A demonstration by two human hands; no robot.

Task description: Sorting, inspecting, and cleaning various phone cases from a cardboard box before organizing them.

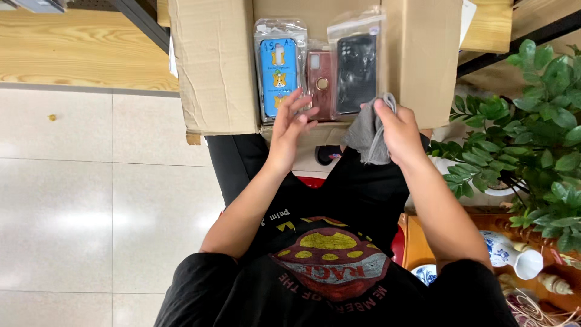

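Head view, looking straight down past a black printed T-shirt [321,272] and black trousers [242,160]. Seated, by the look of it, over pale floor tiles [91,200]. Right hand [399,130] closed around a bunched grey cloth [369,136], thumb pressed on top of the fold, cloth hanging below the fist and just under the lower corner of the black phone case [356,72]. Left hand [290,124] open, fingers spread and slightly curled, fingertips [302,100] at the lower edges of the blue phone case [278,75] and the reddish-brown phone case [321,79]; whether touching or just above, cannot tell. Holding nothing. Three cases side by side in the opening of a cardboard box [212,66], each in a clear plastic sleeve: blue with cartoon dog figures on the left, reddish-brown with a round ring holder in the middle, black on the right in a taller zip bag. Box flaps folded out to either side. Off to the right: leafy green plant [532,133], a blue-and-white ceramic vessel [508,251] on a wooden stand [423,242]. Beyond the box, light wooden surface [78,48] along the top left.
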